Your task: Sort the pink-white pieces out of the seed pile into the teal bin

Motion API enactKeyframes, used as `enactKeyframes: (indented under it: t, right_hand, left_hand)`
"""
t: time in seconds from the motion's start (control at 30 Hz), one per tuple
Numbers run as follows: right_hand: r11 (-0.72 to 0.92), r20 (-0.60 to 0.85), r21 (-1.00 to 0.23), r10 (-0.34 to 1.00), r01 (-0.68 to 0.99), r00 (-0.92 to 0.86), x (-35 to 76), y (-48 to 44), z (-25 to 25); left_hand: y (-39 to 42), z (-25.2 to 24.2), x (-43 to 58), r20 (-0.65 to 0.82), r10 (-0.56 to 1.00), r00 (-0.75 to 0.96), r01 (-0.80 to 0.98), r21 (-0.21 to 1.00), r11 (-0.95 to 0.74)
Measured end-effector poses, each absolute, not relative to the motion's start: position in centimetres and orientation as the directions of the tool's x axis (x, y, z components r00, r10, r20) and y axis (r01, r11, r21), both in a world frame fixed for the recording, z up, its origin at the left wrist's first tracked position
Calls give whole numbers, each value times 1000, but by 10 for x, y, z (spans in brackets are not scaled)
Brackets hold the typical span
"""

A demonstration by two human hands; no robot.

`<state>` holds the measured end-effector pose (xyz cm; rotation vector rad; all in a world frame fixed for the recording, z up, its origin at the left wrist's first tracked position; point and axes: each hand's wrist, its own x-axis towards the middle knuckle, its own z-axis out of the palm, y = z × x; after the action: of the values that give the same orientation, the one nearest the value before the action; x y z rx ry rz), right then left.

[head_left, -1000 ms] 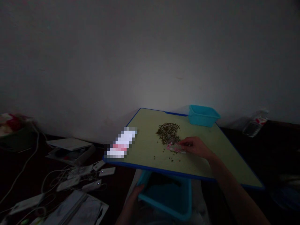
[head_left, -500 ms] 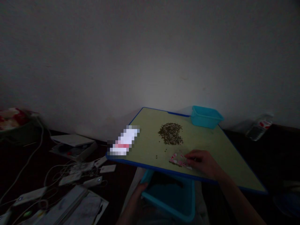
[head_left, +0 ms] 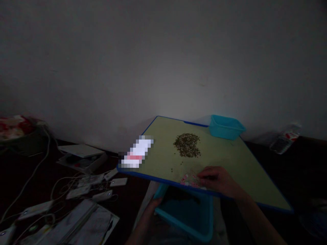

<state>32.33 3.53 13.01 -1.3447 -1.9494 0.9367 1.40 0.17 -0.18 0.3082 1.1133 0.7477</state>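
Observation:
My right hand (head_left: 218, 180) is closed on a small clear plastic piece with a pink and white print (head_left: 191, 179), close to the near edge of the low table (head_left: 224, 160). Beneath that edge, my left hand (head_left: 153, 207) grips the left rim of a blue plastic basin (head_left: 182, 217) on my lap. Dark material lies inside the basin, too dim to make out. A heap of small brown-green beans or seeds (head_left: 187, 144) sits mid-table, with a few loose ones nearer me.
A second blue basin (head_left: 227, 128) stands at the table's far right corner. A lit, blurred phone-like screen (head_left: 136, 153) lies at the left edge. Cables and white power banks (head_left: 102, 195) clutter the floor left. A plastic bottle (head_left: 284, 139) is at right, by the wall.
My right hand has slid slightly left and toward me, bringing the printed plastic to the table's near edge. My left hand stays on the basin rim.

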Motion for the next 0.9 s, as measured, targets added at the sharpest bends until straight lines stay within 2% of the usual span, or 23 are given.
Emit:
enactKeyframes:
  t: [0.1,0.3,0.47,0.63,0.9]
  right_hand:
    - [243,114,-817,957,523,-266,328,37,129]
    - [124,151,-789,989,602,-6,344,42,122]
    - [91,176,-739,982,668,61,335,51,121]
    - [119,165,-729,986,674,5,315,65,122]
    - [227,150,-738,973,635,-172,290,66,122]
  left_hand:
    - [2,-3,13,-688,681,250,-385,575,722]
    - [9,-11,3,-702,665,254,-383,559,736]
    - [12,-6,-4,-686,696,212,-401,589,702]
    - [19,2,-9,-735,657,167,-400,558,727]
    - [24,6,-15,-708,687,162,-399,590,702]
